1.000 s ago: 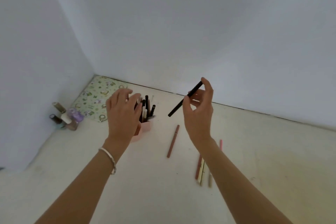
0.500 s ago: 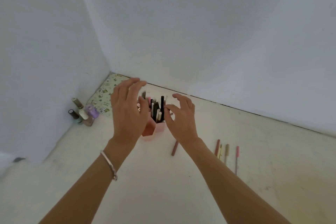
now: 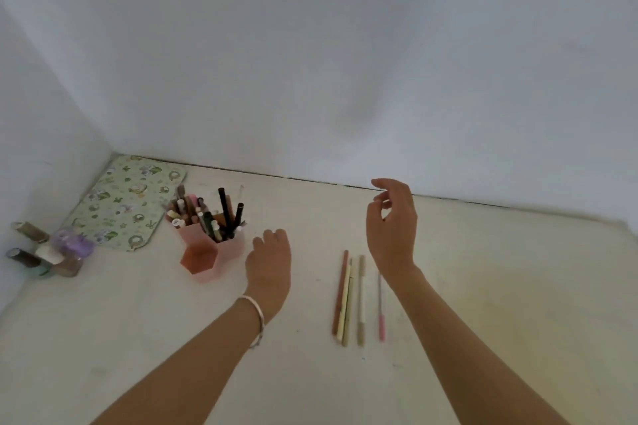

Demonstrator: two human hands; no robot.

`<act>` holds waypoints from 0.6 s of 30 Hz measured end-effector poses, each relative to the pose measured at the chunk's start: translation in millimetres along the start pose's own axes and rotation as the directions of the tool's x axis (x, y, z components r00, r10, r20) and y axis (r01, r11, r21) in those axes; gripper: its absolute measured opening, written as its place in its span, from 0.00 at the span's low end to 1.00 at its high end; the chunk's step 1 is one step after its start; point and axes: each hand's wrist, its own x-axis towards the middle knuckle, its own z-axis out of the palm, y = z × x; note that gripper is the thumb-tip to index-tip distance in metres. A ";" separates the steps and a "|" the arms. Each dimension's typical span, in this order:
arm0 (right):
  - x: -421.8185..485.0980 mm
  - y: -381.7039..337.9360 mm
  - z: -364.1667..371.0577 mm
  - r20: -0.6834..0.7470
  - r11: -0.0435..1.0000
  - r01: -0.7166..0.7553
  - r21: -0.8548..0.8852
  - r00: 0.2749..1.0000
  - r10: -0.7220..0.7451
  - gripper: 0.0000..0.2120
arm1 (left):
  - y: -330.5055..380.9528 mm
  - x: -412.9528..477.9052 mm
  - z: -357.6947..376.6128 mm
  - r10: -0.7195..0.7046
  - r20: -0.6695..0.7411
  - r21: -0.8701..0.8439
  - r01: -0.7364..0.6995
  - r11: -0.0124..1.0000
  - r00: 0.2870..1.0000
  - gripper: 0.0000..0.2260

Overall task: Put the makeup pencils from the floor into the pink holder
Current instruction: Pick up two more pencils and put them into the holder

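Note:
The pink holder (image 3: pixel 221 252) stands on the floor left of centre. Several pencils stick up from its back cells, and its front cell is empty. Several makeup pencils (image 3: pixel 360 297) lie side by side on the floor right of centre: brown, cream, olive, beige and a thin pink one. My left hand (image 3: pixel 269 262) hangs low just right of the holder, back towards me, its fingertips hidden. My right hand (image 3: pixel 392 228) is raised above the far ends of the pencils, with fingers loosely curled and nothing in them.
A green patterned mat (image 3: pixel 127 203) lies in the corner behind the holder. Small bottles (image 3: pixel 51 252) stand against the left wall. White walls close the floor at the back and left.
My right hand held a black pencil, brought it to the holder and has come away empty to the right. My left hand has left the holder and dropped to the floor beside it.

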 end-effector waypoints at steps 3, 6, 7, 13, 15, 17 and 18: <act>-7.6 24.8 -24.6 -0.041 0.997 -0.049 -0.063 0.998 0.046 0.18 | 1.6 6.2 9.9 0.002 0.056 0.004 -0.002 1.000 0.998 0.14; -17.5 42.8 -38.5 -0.063 0.991 -0.099 -0.087 0.994 0.094 0.19 | 6.3 6.0 8.7 -0.012 0.075 -0.257 0.031 0.966 0.997 0.15; -20.9 48.3 -42.0 -0.066 0.988 -0.123 -0.093 0.991 0.117 0.19 | 12.7 5.6 5.9 0.017 0.052 -0.409 0.005 0.912 0.999 0.17; -36.7 80.0 -41.7 0.181 0.827 -0.310 -0.469 0.883 0.433 0.18 | 62.9 8.9 -41.9 0.111 -0.304 -0.754 -0.310 0.580 0.946 0.20; -45.3 86.4 -36.6 0.297 0.765 -0.272 -0.584 0.806 0.513 0.19 | 70.0 7.2 -51.0 0.127 -0.372 -0.744 -0.377 0.552 0.919 0.20; -57.5 88.8 -29.2 0.379 0.741 -0.210 -0.637 0.752 0.539 0.22 | 69.4 4.7 -54.6 0.134 -0.397 -0.743 -0.404 0.534 0.908 0.20; -63.3 89.8 -26.0 0.414 0.740 -0.181 -0.648 0.731 0.542 0.24 | 67.2 2.9 -56.0 0.136 -0.402 -0.741 -0.409 0.532 0.905 0.20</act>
